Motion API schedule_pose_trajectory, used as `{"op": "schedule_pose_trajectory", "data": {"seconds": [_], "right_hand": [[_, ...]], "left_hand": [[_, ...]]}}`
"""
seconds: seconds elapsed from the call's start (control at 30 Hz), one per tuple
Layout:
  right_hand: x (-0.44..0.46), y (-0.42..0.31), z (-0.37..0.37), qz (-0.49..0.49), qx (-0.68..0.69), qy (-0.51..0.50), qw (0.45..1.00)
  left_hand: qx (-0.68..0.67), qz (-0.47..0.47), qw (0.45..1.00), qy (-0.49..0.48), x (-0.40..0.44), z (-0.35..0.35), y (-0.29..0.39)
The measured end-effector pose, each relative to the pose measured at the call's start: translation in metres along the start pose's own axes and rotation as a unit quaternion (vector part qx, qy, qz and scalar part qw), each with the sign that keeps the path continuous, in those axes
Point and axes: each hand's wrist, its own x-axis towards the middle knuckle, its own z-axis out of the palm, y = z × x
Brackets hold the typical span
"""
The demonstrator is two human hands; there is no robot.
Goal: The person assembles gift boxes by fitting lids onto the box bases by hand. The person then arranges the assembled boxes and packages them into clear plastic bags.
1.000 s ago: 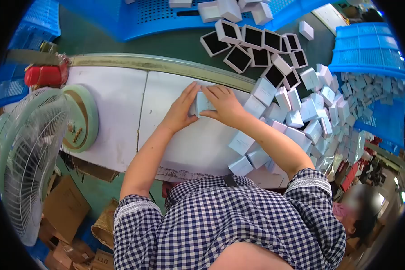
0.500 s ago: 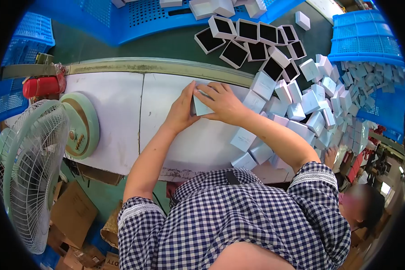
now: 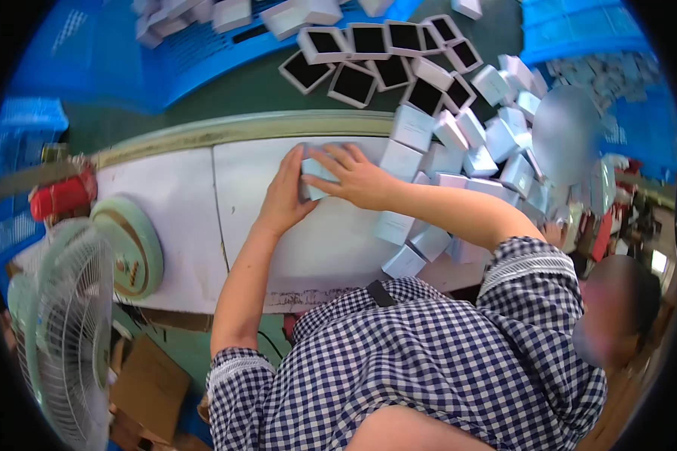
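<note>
A small pale blue-white box (image 3: 315,168) is held between both hands above the white worktop. My left hand (image 3: 284,197) is closed along its left side, fingers pointing away from me. My right hand (image 3: 359,180) grips from the right, its fingers lying across the top and partly hiding the box. Closest to my right forearm is a heap of similar closed white boxes (image 3: 401,161). Beyond them lie several open box halves with black inserts (image 3: 353,83).
At the left stand a green desk fan (image 3: 68,323) and a red cylindrical object (image 3: 54,201). Blue plastic crates (image 3: 203,71) holding white boxes stand along the back. Beside my right arm, a person (image 3: 617,308) is close by. A cardboard box (image 3: 152,383) sits below the worktop.
The camera view has shifted, so the surroundings sit differently in the frame. Both hands stay on the box, and the right-hand digits now lie more across its top.
</note>
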Motion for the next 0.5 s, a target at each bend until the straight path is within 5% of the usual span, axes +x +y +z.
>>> {"op": "schedule_pose_trajectory", "data": {"seconds": [0.13,0.23,0.4,0.5], "right_hand": [[0.006,-0.001,-0.002,0.02,0.042,-0.008,0.999],[0.005,-0.006,-0.012,0.06,0.094,-0.011,0.994],[-0.072,-0.003,-0.087,0.243,0.143,0.085,0.956],[-0.135,0.018,-0.119,0.376,0.159,0.052,0.911]], "left_hand": [[-0.022,0.009,0.996,-0.086,0.012,-0.036,-0.011],[-0.04,-0.019,0.999,-0.031,0.062,-0.059,0.033],[0.104,0.161,0.981,-0.041,0.145,0.001,0.039],[0.309,0.137,0.941,0.018,0.167,0.046,0.016]]}}
